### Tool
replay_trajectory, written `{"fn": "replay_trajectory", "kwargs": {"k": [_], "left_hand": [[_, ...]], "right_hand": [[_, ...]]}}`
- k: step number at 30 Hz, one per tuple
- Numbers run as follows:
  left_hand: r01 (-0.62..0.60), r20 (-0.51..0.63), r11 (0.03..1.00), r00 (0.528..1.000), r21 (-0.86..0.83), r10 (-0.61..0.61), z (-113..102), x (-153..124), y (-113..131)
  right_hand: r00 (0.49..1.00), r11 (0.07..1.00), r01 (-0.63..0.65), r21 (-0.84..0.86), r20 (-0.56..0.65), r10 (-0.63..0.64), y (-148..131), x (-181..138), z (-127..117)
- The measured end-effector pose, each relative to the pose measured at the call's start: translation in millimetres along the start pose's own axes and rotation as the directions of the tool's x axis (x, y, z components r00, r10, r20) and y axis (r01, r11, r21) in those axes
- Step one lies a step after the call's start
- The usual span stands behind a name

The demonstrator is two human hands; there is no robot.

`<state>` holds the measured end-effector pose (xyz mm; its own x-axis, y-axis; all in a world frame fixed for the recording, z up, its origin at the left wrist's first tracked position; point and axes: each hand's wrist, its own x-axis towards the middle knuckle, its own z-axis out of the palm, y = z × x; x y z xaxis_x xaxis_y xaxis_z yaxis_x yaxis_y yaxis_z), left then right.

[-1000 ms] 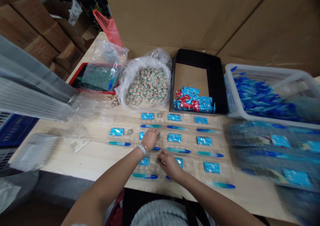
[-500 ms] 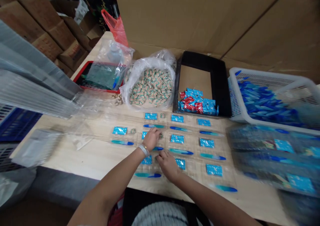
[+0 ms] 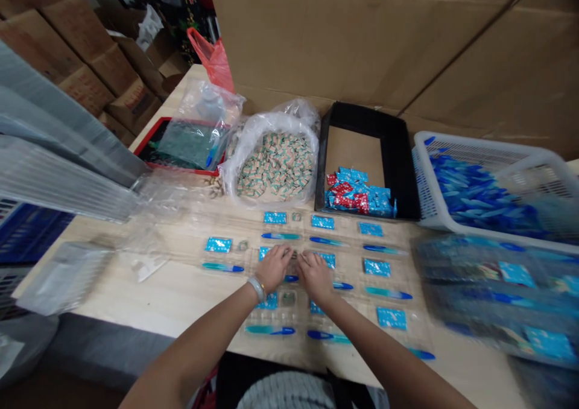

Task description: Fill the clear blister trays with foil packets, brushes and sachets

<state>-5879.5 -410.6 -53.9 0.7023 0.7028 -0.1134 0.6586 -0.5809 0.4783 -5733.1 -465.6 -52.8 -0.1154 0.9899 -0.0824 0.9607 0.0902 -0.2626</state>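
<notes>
Clear plastic trays [image 3: 271, 317] lie in rows on the wooden table, most with a blue printed packet [image 3: 377, 268] and a slim pen-shaped blue item [image 3: 388, 292]. My left hand [image 3: 274, 268], a band round its wrist, bends over a middle tray with fingers drawn together. Facing it from the right is my right hand [image 3: 315, 276], fingers also closed. Between the fingertips shows a small patterned square piece [image 3: 294, 254], partly covered. Whether either hand grips it is unclear. Another small square piece [image 3: 288, 299] sits in the tray nearer to me.
Behind the trays stand a bag of small square pieces [image 3: 277, 174], a black box [image 3: 398, 155] holding blue and red packets, and a white basket [image 3: 427, 186] of blue items. Filled trays [image 3: 488, 273] are stacked at right. Empty tray stacks [image 3: 58, 137] lean at left.
My right hand has moved up from the near tray to the middle one, beside my left hand. A small square piece now shows in the near tray. The view has shifted slightly.
</notes>
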Motion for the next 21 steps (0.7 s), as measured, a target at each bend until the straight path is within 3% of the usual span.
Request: {"fn": "replay_trajectory", "kwargs": {"k": [7, 11, 16, 19, 21], "left_hand": [[-0.047, -0.005, 0.999, 0.999, -0.024, 0.046, -0.3, -5.6, -1.0], [0.035, -0.109, 0.999, 0.993, -0.024, -0.038, -19.1, 9.6, -12.1], [0.234, -0.288, 0.970, 0.926, -0.068, -0.244, -72.8, 70.2, -67.2], [0.429, -0.268, 0.899, 0.859, -0.091, -0.437, -97.8, 102.1, -113.6], [0.518, -0.229, 0.850, 0.820, -0.090, -0.524, -103.5, 112.6, -139.1]], "right_hand": [[1.000, 0.999, 0.023, 0.023, -0.001, -0.023, -0.8, 4.5, 0.6], [0.996, 0.999, -0.006, 0.052, -0.084, 0.011, 2.4, 35.3, -14.4], [0.995, 0.996, -0.047, 0.081, -0.080, 0.053, -4.6, 115.5, -37.6], [0.993, 0.990, -0.120, 0.074, -0.007, 0.121, -9.7, 160.5, -42.7], [0.989, 0.986, -0.145, 0.080, 0.033, 0.143, -11.9, 184.6, -39.3]]}}
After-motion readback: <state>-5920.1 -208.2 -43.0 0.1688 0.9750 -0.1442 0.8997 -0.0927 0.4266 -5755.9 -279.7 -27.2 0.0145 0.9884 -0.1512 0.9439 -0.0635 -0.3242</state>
